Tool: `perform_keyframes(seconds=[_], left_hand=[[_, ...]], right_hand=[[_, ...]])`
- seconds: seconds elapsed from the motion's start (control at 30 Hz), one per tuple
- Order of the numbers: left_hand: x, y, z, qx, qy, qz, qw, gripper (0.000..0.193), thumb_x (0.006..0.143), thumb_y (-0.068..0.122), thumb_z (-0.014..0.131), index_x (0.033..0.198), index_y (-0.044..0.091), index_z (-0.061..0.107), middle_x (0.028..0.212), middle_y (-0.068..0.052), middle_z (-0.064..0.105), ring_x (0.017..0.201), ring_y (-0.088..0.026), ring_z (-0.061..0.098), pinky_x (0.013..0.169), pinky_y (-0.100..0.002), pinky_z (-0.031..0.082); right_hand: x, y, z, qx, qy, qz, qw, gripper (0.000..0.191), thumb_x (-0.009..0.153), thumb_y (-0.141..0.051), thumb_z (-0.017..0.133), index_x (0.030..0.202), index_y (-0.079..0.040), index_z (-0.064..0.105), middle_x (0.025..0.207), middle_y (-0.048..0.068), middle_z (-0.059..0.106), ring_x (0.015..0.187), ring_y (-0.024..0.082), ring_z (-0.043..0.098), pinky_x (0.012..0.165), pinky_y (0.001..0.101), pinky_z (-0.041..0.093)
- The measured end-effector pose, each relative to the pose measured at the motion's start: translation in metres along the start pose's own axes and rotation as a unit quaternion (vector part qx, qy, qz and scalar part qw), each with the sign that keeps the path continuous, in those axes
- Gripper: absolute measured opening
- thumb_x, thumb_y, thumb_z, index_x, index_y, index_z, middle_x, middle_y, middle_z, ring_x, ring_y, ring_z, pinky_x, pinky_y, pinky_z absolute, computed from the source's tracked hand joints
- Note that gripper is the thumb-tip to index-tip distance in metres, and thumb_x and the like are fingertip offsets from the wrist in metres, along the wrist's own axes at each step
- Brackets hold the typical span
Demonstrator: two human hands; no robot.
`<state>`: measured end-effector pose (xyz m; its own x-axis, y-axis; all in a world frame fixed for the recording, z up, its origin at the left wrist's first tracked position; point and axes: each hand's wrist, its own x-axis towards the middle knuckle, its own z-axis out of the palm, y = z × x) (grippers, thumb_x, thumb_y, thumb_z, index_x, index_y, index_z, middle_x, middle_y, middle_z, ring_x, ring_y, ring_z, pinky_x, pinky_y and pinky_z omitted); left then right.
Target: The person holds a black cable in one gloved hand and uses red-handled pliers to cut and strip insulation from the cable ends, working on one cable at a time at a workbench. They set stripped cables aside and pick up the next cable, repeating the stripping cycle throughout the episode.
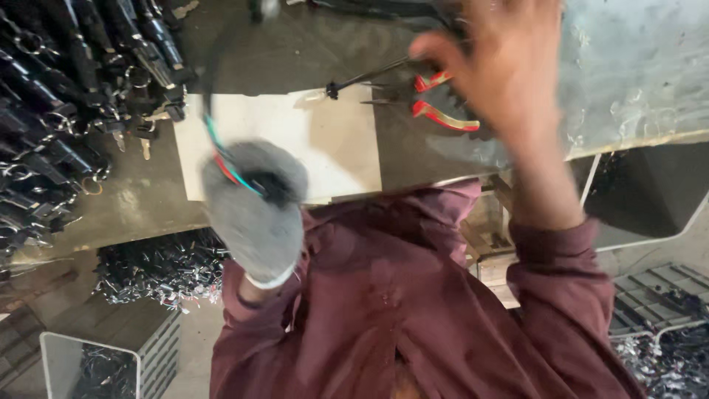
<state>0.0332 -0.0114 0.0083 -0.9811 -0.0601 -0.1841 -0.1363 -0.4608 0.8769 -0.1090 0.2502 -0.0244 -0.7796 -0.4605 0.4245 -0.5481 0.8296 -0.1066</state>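
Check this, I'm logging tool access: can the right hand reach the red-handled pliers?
Probably yes: the right hand hangs just over the red-handled pliers, with nothing visible between them, though it is blurred.

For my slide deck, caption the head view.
Gloved left hand grips coloured wires; bare right hand hovers over red-handled pliers.

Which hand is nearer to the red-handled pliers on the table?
Right. The bare right hand overlaps the handles of the pliers; blurred, so contact is unclear. The gloved left hand, gripping coloured wires, is apart, over the white sheet.
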Motion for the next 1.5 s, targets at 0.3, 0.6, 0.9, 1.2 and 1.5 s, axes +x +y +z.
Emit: perform_keyframes(seconds=[0.3, 0.6, 0.9, 1.2, 1.5], left_hand=[[0.009, -0.07, -0.014, 0.023, -0.18, -0.111, 0.977, 0.014, 0.107, 0.019, 0.059, 0.11, 0.007, 0.066, 0.088, 0.0, 0.064, 0.08, -0.008, 0.058, 0.073, -0.026, 0.05], [0.041, -0.093, -0.007, 0.192, -0.331, 0.063, 0.922, 0.018, 0.106, 0.022, 0.062, 0.113, 0.005, 0.063, 0.092, -0.005, 0.067, 0.083, -0.016, 0.062, 0.077, -0.034, 0.051], [0.027, -0.045, -0.003, -0.056, -0.056, -0.048, 0.996, 0.022, 0.1, 0.021, 0.066, 0.114, 0.005, 0.06, 0.094, -0.01, 0.068, 0.082, -0.023, 0.063, 0.074, -0.04, 0.051], [-0.011, -0.071, 0.036, 0.027, -0.355, -0.083, 0.931, 0.016, 0.1, 0.013, 0.059, 0.116, 0.01, 0.059, 0.098, -0.003, 0.066, 0.09, -0.016, 0.066, 0.083, -0.03, 0.054], [0.019, -0.044, 0.042, 0.336, -0.348, 0.174, 0.858, 0.018, 0.098, 0.022, 0.071, 0.112, 0.011, 0.068, 0.098, -0.009, 0.072, 0.09, -0.03, 0.068, 0.084, -0.041, 0.052]], right_hand=[[-0.035, -0.093, -0.016, 0.265, 0.069, 0.076, 0.959, 0.025, 0.103, -0.03, 0.058, 0.114, -0.009, 0.065, 0.1, 0.008, 0.065, 0.09, 0.023, 0.059, 0.081, 0.0396, 0.047], [-0.036, -0.117, -0.068, 0.564, -0.045, 0.046, 0.823, 0.018, 0.099, -0.006, 0.056, 0.112, 0.0, 0.068, 0.076, 0.004, 0.066, 0.058, 0.017, 0.061, 0.057, 0.0339, 0.05], [-0.04, -0.114, -0.028, 0.391, -0.097, 0.031, 0.915, 0.011, 0.097, -0.009, 0.069, 0.106, -0.004, 0.065, 0.089, 0.011, 0.065, 0.08, 0.035, 0.066, 0.07, 0.0441, 0.052], [-0.039, -0.086, -0.076, 0.482, 0.162, 0.053, 0.859, 0.028, 0.096, -0.014, 0.068, 0.12, -0.002, 0.059, 0.106, 0.014, 0.066, 0.094, 0.033, 0.065, 0.081, 0.0437, 0.054], [-0.033, -0.078, -0.07, 0.671, 0.339, 0.146, 0.643, 0.037, 0.101, -0.015, 0.063, 0.135, -0.003, 0.053, 0.109, 0.01, 0.067, 0.092, 0.024, 0.064, 0.081, 0.038, 0.055]])
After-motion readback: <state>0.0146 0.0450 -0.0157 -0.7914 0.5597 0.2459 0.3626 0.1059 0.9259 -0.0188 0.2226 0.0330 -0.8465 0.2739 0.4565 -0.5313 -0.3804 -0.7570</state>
